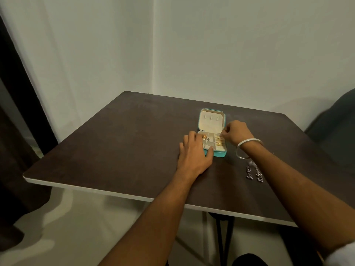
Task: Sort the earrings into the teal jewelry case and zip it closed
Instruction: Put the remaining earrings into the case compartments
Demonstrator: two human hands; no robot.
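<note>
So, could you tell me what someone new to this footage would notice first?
The open teal jewelry case stands out on the dark table, its cream lid raised and gold earrings lying in its compartments. The left hand rests against the case's near-left corner, while the right hand, a silver bangle on its wrist, pinches something small over the right side. A pair of silver dangling earrings lies on the table beside the right forearm.

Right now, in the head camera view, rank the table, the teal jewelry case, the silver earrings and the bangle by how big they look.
1. Table
2. Teal jewelry case
3. Bangle and silver earrings: they look alike, so unranked.
</note>
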